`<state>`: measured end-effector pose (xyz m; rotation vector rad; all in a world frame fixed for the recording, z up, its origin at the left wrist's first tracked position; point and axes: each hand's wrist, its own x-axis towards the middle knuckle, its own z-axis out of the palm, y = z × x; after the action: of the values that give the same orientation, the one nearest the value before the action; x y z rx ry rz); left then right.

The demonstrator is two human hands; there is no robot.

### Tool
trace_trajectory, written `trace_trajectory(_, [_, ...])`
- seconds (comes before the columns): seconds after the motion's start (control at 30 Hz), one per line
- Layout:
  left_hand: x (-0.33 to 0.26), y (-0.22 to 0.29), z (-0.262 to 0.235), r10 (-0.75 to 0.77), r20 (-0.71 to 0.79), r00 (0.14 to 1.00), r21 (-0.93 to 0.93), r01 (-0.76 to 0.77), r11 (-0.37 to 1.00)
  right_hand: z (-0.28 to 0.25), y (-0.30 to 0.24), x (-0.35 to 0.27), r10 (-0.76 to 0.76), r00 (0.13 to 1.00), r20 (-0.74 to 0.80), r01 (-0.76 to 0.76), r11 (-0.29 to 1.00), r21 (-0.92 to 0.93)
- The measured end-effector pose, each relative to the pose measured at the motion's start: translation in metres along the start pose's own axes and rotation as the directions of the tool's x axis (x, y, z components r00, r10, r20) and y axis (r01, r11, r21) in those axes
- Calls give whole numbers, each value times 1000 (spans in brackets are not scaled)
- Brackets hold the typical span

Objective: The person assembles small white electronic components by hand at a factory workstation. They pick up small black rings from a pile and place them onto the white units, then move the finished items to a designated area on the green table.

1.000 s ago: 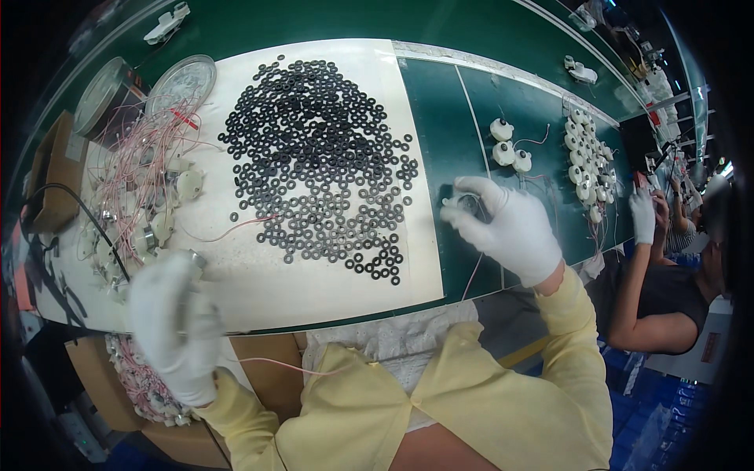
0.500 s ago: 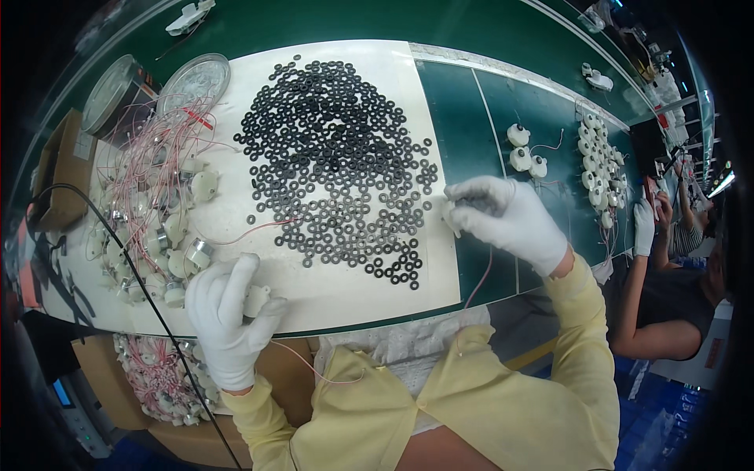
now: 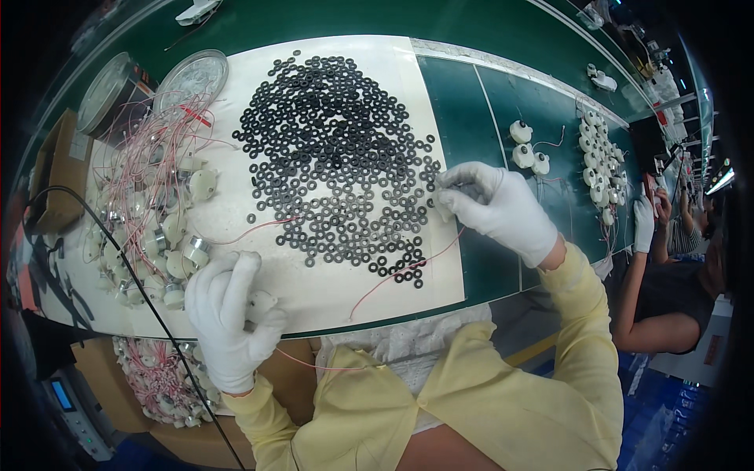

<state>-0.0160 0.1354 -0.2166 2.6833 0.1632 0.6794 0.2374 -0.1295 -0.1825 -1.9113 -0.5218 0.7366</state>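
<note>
Both my hands wear white gloves. My left hand [image 3: 232, 318] is closed round a small white motor [image 3: 261, 302] at the near edge of the table, and a thin pink wire runs from it over the edge. Off to the right, my right hand [image 3: 499, 208] pinches another white motor [image 3: 443, 206], mostly hidden by the fingers. Its pink wire [image 3: 393, 276] trails down across the white sheet. Beside those fingertips lies the right border of a wide spread of small black rings [image 3: 338, 157]. Whether a ring is pinched too, I cannot make out.
Left stands a tangled heap of wired motors [image 3: 157, 212], with a round tin [image 3: 106, 98], a clear lid [image 3: 192, 81] and pliers [image 3: 59, 286] around it. Rows of motors [image 3: 601, 165] and three loose ones [image 3: 522, 145] sit right. A co-worker's gloved hand [image 3: 644, 224] is beyond.
My right hand has moved slightly left, from the green surface to the edge of the rings, with its wire now lying over the sheet. My left hand has barely moved.
</note>
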Motion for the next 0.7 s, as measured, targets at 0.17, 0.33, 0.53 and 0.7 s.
trace_trajectory(0.17, [-3,-3,3,-10,-29,1000,2,10,1000,-6,-14,-3,99,993,60,-95,993,-66])
trace_trajectory(0.33, [-1,-1,3,-12,-17,1000,-10,12,1000,-9,-4,-1,-96,991,92,111,977,-180])
trace_trajectory(0.53, [-1,-2,3,-17,-27,999,-9,17,1000,-10,2,8,-329,930,164,367,846,-386])
trace_trajectory(0.7, [-1,0,2,-34,-15,999,-10,34,999,-12,-7,14,-412,878,243,472,660,-584])
